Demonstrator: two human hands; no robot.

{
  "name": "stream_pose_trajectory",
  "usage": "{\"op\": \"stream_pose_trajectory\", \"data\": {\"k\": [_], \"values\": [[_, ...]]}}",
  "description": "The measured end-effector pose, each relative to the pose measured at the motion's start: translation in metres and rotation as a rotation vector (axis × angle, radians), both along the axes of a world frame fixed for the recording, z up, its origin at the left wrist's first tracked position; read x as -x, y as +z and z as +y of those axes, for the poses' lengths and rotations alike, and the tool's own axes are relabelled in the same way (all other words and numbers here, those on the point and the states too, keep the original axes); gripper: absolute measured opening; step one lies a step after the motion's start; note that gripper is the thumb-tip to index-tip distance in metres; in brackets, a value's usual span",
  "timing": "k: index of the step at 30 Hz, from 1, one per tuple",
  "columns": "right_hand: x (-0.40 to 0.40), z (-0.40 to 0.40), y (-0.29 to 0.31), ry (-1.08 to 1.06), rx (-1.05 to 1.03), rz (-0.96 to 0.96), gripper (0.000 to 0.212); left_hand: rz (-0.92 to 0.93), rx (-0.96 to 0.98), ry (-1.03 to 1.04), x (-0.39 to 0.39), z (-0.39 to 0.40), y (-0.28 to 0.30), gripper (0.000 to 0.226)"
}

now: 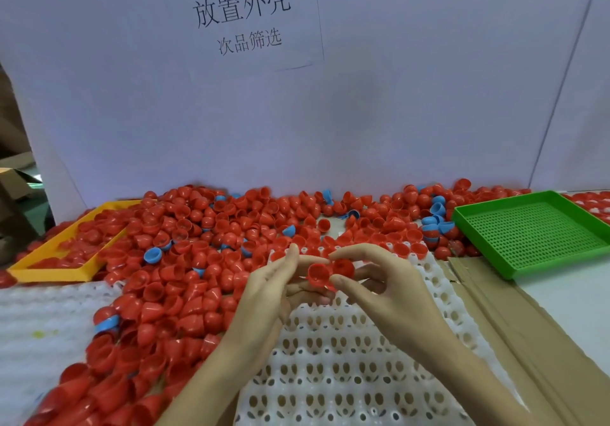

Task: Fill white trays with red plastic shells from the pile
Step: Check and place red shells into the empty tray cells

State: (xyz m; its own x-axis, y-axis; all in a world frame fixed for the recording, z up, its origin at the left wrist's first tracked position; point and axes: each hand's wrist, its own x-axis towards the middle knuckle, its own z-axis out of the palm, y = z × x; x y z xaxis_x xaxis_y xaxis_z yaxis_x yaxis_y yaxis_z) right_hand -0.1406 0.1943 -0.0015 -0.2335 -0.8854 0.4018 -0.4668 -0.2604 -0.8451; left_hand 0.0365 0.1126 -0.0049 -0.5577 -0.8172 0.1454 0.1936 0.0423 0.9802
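Above the white tray (346, 359), our left hand (274, 290) and right hand (379, 288) pinched red shells (318, 275), one's hollow mouth facing us, the other half hidden.

Red shell pile (185, 260) crowds the left; white tray (346, 359) lies open below.

White tray (346, 359) cut off at bottom edge

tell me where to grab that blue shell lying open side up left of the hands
Probably by its rim. The blue shell lies among the red shells with its hollow facing up and toward the camera, so the edge is exposed. Come from above, one finger inside the cup and the thumb on the outer wall. The left hand is nearest.
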Motion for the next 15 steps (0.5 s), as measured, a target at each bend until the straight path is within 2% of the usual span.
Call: {"op": "stream_pose_trajectory", "data": {"k": [2,4,6,9,15], "values": [[0.0009,-0.0003,-0.0003,0.001,0.002,-0.011,0.028,0.055,-0.030,-0.051,-0.0037,-0.0019,-0.0017,0.049],[0.0012,0.0000,-0.0004,0.002,0.018,-0.030,0.027,0.063,0.021,-0.093,-0.0069,-0.0021,-0.0025,0.039],[0.0007,-0.0005,-0.0011,0.000,0.036,-0.037,0.027,0.024,0.119,-0.102,-0.0092,-0.0012,-0.0050,0.030],[0.0004,-0.0009,-0.0009,0.011,0.034,-0.069,0.025,-0.029,0.197,-0.054,-0.0096,0.0009,-0.0068,0.030],[0.0021,0.0016,0.0030,0.154,-0.055,-0.192,0.030,0.026,0.049,-0.040,-0.0076,0.0015,-0.0064,0.028]]}}
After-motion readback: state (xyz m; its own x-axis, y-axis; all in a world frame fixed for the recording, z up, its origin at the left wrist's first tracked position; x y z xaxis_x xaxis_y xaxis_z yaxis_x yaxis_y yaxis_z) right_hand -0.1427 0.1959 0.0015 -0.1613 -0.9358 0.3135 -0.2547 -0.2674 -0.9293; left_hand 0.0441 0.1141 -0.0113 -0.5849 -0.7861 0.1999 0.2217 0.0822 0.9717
